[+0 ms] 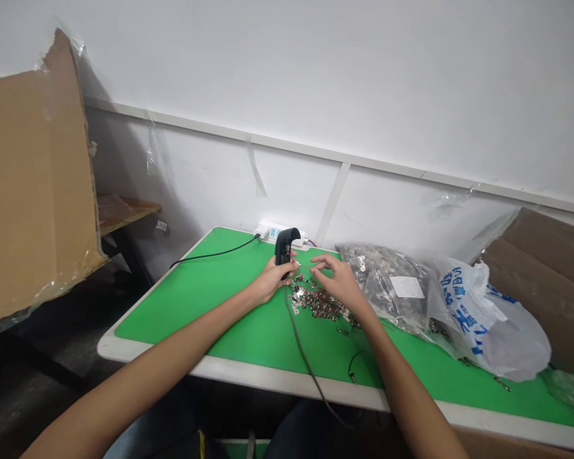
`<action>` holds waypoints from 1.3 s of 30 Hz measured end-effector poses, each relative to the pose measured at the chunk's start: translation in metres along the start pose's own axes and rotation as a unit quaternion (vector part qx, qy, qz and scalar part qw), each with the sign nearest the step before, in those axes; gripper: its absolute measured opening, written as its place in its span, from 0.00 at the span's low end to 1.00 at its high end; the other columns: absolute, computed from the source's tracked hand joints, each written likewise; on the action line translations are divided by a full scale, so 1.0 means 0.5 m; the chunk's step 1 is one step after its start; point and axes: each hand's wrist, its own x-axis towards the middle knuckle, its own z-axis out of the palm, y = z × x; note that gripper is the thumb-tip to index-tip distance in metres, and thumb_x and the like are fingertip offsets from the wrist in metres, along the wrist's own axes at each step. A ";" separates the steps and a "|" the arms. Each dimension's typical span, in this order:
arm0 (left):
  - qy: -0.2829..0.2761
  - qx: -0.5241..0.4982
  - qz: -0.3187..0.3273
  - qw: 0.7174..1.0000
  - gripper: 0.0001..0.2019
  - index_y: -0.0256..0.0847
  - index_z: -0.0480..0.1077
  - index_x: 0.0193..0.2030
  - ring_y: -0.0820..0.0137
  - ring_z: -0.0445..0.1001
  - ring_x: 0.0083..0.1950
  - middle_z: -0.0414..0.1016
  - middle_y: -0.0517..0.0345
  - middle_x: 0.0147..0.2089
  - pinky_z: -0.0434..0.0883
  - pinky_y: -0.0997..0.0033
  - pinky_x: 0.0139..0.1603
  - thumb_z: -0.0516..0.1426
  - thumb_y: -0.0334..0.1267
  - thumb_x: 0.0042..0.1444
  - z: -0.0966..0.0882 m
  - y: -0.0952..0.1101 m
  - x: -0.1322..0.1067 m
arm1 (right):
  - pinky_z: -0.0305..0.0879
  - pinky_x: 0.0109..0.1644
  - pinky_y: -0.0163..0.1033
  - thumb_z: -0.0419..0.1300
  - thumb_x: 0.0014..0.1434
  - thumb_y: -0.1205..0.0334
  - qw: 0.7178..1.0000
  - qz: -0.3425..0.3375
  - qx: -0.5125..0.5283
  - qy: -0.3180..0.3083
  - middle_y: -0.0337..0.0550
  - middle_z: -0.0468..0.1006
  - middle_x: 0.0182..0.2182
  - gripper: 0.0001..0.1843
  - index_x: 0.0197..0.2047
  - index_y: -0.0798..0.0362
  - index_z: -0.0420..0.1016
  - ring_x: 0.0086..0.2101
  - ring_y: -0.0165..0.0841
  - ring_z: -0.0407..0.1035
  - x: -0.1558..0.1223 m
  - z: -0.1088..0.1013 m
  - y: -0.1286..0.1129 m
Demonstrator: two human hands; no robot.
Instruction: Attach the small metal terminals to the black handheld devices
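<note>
My left hand is closed around a small black handheld tool that stands upright on the green table mat. A thin cord runs from near that hand toward me over the table's front edge. My right hand hovers just right of it, fingers curled and pinched over a heap of small shiny metal parts. What the right fingers pinch is too small to make out.
A clear bag of metal parts and a white plastic bag with blue print lie to the right. A white power strip sits at the wall with a black cable. Cardboard stands at left.
</note>
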 end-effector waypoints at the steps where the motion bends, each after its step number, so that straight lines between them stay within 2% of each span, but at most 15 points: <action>1: -0.010 0.008 0.004 1.000 0.24 0.39 0.71 0.48 0.76 0.66 0.27 0.69 0.63 0.32 0.61 0.77 0.23 0.71 0.34 0.43 0.000 -0.001 0.000 | 0.71 0.39 0.41 0.61 0.62 0.56 1.000 -0.003 0.001 -0.013 0.42 0.85 0.36 0.12 0.46 0.49 0.79 0.34 0.37 0.78 0.000 0.000 -0.002; 5: -0.041 0.049 0.022 0.998 0.24 0.39 0.72 0.46 0.77 0.65 0.26 0.72 0.62 0.35 0.61 0.75 0.22 0.73 0.36 0.43 -0.001 -0.010 0.001 | 0.73 0.46 0.43 0.60 0.64 0.57 0.998 -0.020 0.011 -0.059 0.43 0.86 0.38 0.10 0.42 0.49 0.82 0.40 0.40 0.80 -0.001 0.005 -0.010; 8: -0.045 0.077 0.031 0.995 0.23 0.38 0.74 0.45 0.77 0.65 0.25 0.72 0.62 0.35 0.61 0.75 0.22 0.73 0.37 0.42 -0.001 -0.015 0.002 | 0.74 0.46 0.44 0.60 0.65 0.56 0.998 -0.018 0.018 -0.059 0.43 0.87 0.39 0.11 0.43 0.48 0.84 0.40 0.41 0.80 -0.002 0.010 -0.011; 11: -0.054 0.076 0.029 0.995 0.24 0.38 0.74 0.46 0.77 0.65 0.25 0.71 0.62 0.34 0.60 0.75 0.22 0.73 0.39 0.43 0.000 -0.013 -0.001 | 0.74 0.45 0.43 0.60 0.65 0.55 0.999 -0.016 0.026 -0.040 0.43 0.86 0.38 0.11 0.41 0.48 0.83 0.39 0.40 0.80 -0.002 0.013 -0.010; 17: -0.097 0.018 -0.012 0.995 0.26 0.37 0.73 0.53 0.79 0.61 0.23 0.72 0.58 0.34 0.53 0.78 0.17 0.69 0.48 0.52 0.005 -0.002 -0.014 | 0.72 0.39 0.40 0.59 0.64 0.54 0.998 -0.027 0.043 0.033 0.44 0.85 0.35 0.11 0.38 0.49 0.81 0.37 0.39 0.78 -0.005 0.010 -0.024; 21: -0.141 -0.039 -0.053 0.988 0.25 0.37 0.72 0.44 0.77 0.63 0.21 0.72 0.57 0.31 0.53 0.78 0.16 0.63 0.60 0.57 0.008 -0.004 -0.020 | 0.71 0.41 0.41 0.59 0.65 0.55 0.995 -0.071 0.009 0.074 0.43 0.83 0.33 0.10 0.38 0.49 0.79 0.34 0.37 0.75 -0.011 0.016 -0.037; 24: -0.153 -0.065 -0.083 0.983 0.28 0.38 0.71 0.38 0.74 0.65 0.20 0.67 0.60 0.26 0.55 0.77 0.16 0.58 0.67 0.58 0.012 -0.008 -0.022 | 0.69 0.42 0.42 0.58 0.66 0.57 0.991 -0.108 -0.019 0.073 0.42 0.81 0.31 0.09 0.38 0.49 0.79 0.33 0.36 0.73 -0.016 0.023 -0.039; 27: -0.156 -0.051 -0.092 0.982 0.33 0.38 0.72 0.39 0.73 0.66 0.21 0.65 0.61 0.24 0.56 0.77 0.16 0.55 0.71 0.58 0.016 -0.013 -0.026 | 0.68 0.42 0.41 0.57 0.67 0.59 0.990 -0.119 -0.039 0.070 0.42 0.79 0.31 0.08 0.39 0.49 0.78 0.33 0.36 0.73 -0.019 0.028 -0.039; 32: -0.174 -0.013 -0.090 0.980 0.37 0.35 0.74 0.42 0.72 0.67 0.21 0.68 0.58 0.23 0.58 0.77 0.16 0.51 0.74 0.58 0.021 -0.021 -0.028 | 0.66 0.41 0.41 0.57 0.67 0.61 0.985 -0.137 -0.059 0.081 0.42 0.79 0.32 0.08 0.38 0.49 0.77 0.33 0.36 0.73 -0.021 0.032 -0.037; 39: -0.163 0.054 -0.070 0.983 0.41 0.35 0.75 0.42 0.72 0.69 0.22 0.71 0.57 0.22 0.61 0.77 0.18 0.50 0.78 0.54 0.020 -0.027 -0.026 | 0.66 0.42 0.42 0.56 0.68 0.63 0.973 -0.177 -0.117 0.096 0.43 0.77 0.32 0.06 0.40 0.50 0.75 0.34 0.36 0.71 -0.027 0.039 -0.036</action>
